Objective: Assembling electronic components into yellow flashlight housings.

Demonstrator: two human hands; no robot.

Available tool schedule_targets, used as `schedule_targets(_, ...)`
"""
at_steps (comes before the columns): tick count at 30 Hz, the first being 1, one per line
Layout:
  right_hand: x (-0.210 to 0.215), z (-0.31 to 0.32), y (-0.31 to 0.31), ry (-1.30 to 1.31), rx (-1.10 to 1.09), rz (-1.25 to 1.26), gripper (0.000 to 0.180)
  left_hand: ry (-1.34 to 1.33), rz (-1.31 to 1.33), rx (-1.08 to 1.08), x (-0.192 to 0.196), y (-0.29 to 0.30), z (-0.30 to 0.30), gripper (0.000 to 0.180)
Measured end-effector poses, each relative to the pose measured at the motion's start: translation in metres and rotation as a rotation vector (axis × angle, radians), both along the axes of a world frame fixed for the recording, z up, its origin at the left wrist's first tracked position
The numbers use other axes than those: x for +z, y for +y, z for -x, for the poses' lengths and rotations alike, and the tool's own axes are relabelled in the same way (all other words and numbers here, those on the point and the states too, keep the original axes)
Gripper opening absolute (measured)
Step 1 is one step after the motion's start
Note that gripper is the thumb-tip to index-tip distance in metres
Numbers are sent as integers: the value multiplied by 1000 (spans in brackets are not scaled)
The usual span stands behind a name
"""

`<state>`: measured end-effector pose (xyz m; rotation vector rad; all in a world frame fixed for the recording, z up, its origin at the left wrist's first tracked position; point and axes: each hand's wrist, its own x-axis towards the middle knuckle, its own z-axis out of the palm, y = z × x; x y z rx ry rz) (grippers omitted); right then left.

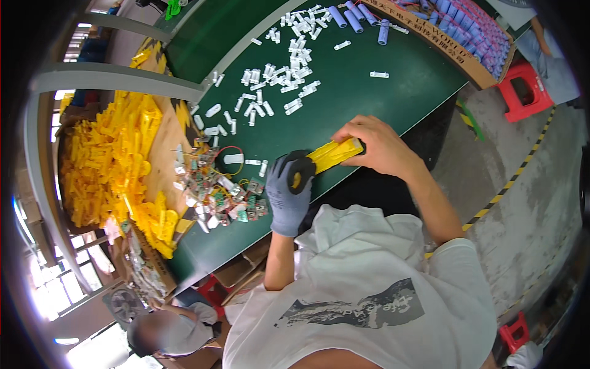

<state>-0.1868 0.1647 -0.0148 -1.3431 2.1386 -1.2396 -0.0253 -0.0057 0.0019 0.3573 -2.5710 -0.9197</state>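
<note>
Both hands hold a yellow plastic casing (pixel 335 154) just over the near edge of the green table. My left hand (pixel 287 195), in a grey glove with dark fingertips, is closed around its left end. The bare fingers of my right hand (pixel 382 146) grip the other end from above and below. Whatever lies inside the casing cannot be made out. Left of the glove sits a jumbled heap of small circuit boards with wires (pixel 224 194). Many small white plastic parts (pixel 299 58) lie scattered across the table beyond my hands.
Loose purple cylindrical cells (pixel 354 21) lie at the far edge, beside a cardboard box (pixel 452 49) full of them. A large heap of yellow casings (pixel 110 160) fills the left side near a metal frame (pixel 117 75). Red stools (pixel 524 92) and another person (pixel 178 332) are nearby.
</note>
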Motion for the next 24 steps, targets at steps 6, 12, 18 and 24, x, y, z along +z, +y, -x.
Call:
schedule_targets(6, 4, 44, 6, -113, -529, 136, 25, 104, -83, 23, -12, -1, 0, 23)
schedule_targets(12, -6, 65, -13, 316, -843, -94, 16, 152, 3, -31, -16, -5, 0, 23)
schedule_targets(18, -2, 71, -8, 326, -764, -71, 14, 126, -42, -47, -15, -5, -2, 27)
schedule_targets(24, -6, 74, 11, 435, -448, 19, 12, 140, -65, -37, -16, -6, -5, 27)
